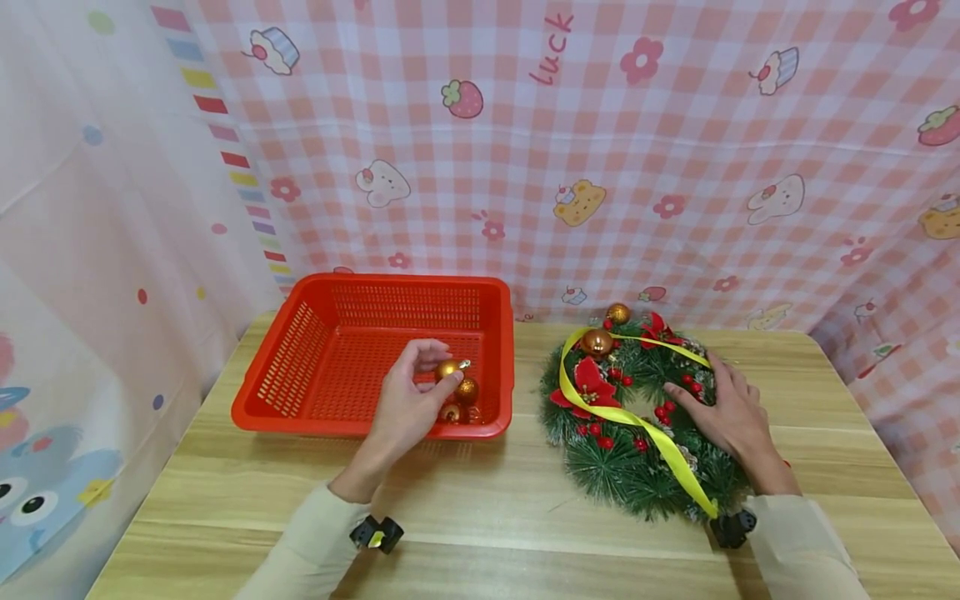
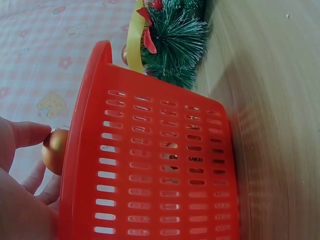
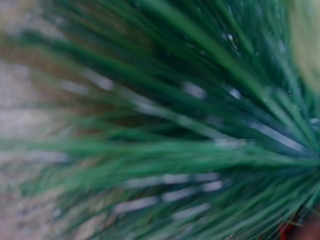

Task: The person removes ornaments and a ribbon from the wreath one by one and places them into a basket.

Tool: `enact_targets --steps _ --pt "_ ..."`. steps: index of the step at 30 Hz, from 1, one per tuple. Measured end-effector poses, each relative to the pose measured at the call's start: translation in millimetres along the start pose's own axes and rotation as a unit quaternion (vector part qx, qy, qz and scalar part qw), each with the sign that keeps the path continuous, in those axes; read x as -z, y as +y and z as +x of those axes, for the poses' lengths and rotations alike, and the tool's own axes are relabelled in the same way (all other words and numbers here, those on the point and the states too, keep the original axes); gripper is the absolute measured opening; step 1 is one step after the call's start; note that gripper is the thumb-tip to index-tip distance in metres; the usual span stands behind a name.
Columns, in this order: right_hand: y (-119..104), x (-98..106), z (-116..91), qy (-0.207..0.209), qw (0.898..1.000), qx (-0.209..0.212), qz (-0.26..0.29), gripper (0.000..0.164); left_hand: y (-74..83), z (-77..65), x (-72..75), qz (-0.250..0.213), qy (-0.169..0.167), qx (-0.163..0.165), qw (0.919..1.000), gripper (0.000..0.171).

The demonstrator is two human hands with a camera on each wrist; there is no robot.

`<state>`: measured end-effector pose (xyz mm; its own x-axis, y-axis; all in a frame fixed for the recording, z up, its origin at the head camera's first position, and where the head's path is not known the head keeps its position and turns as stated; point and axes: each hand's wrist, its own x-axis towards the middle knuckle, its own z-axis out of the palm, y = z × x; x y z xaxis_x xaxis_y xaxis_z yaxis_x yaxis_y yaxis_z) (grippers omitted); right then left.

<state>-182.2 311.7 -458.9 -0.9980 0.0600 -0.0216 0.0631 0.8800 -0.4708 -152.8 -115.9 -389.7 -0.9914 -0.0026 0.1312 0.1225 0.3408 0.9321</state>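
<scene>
My left hand is over the right part of a red plastic basket and pinches a shiny gold ornament ball with a small loop cap. In the left wrist view that gold ball shows between thumb and fingers just beyond the basket's rim. Under it, more gold balls lie in the basket's front right corner. My right hand holds the right side of a green Christmas wreath, thumb toward the centre hole, fingers over the outer edge. Blurred green needles fill the right wrist view.
A yellow ribbon runs loosely across the wreath, which bears red poinsettias, red berries and gold balls. Both stand on a wooden table. A pink checked curtain hangs behind, with a white patterned cloth at left.
</scene>
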Motion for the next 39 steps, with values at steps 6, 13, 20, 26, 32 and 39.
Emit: enact_targets --steps 6,13,20,26,32,39 --pt "-0.6 0.3 1.0 0.001 1.000 0.000 0.001 0.099 -4.6 2.9 1.5 0.006 0.014 -0.017 0.9997 0.036" --pt "-1.0 1.0 2.7 0.003 1.000 0.002 0.002 0.099 -5.1 5.5 -0.7 0.040 0.010 -0.022 0.9989 0.044" --pt "-1.1 0.7 3.6 0.001 1.000 0.003 0.001 0.099 1.6 6.6 -17.7 0.062 -0.049 -0.013 0.9968 0.048" --pt "-0.6 -0.5 4.6 -0.007 1.000 0.008 0.000 0.099 5.3 8.0 -38.9 0.146 -0.087 -0.035 0.9849 0.058" --pt "0.0 0.1 5.6 -0.014 1.000 0.020 -0.001 0.099 6.2 4.6 -53.6 0.284 -0.103 -0.050 0.9520 0.065" --pt "2.4 5.3 10.2 -0.041 0.998 0.049 -0.003 0.097 4.8 1.9 -60.6 0.340 -0.128 -0.051 0.9302 0.066"
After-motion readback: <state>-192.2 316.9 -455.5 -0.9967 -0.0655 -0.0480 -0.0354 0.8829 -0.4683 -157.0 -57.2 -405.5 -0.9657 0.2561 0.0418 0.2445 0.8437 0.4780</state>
